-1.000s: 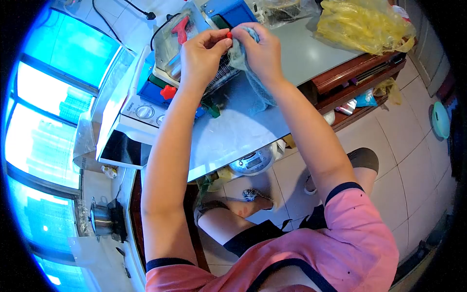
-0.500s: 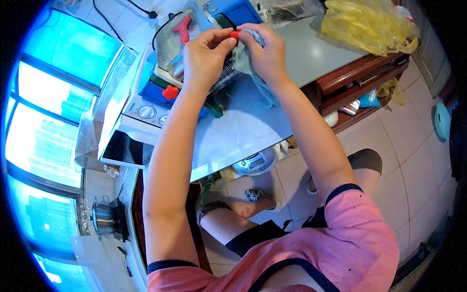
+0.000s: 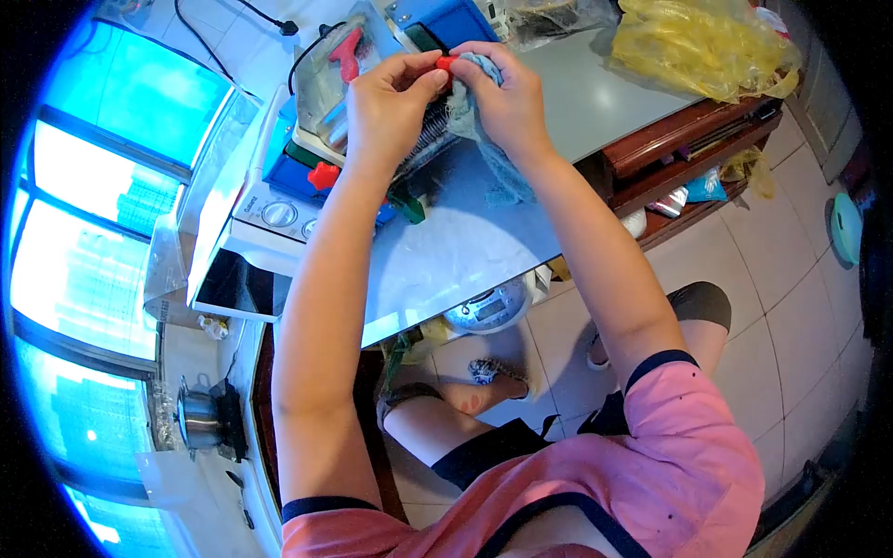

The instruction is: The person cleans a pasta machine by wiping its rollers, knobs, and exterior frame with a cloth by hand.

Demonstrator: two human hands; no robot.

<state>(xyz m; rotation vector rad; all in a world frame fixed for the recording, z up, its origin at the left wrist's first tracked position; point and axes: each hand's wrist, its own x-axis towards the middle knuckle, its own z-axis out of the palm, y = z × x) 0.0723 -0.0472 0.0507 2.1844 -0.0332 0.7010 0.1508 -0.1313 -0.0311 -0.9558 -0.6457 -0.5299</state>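
Note:
A small red knob (image 3: 446, 63) is pinched between the fingertips of both my hands, above a blue and white machine (image 3: 446, 20). My left hand (image 3: 391, 107) grips its left side with thumb and forefinger. My right hand (image 3: 510, 104) is closed on a pale blue-grey cloth (image 3: 498, 172), which hangs down from it and touches the knob's right side. Close by my left wrist, a red star-shaped knob (image 3: 324, 176) sits on the machine's side. A red-handled tool (image 3: 347, 56) lies on top of the machine, behind my left hand. The fingers hide part of the knob.
The machine stands on a glossy grey tabletop (image 3: 577, 102). A white microwave (image 3: 265, 219) is to the left. A yellow plastic bag (image 3: 698, 51) lies at the far right, over a reddish wooden shelf (image 3: 665, 149). Below the table edge is a round digital scale (image 3: 488, 309).
Both hands have shifted very slightly left, still holding the red knob and cloth. The fingers on the knob have turned a little.

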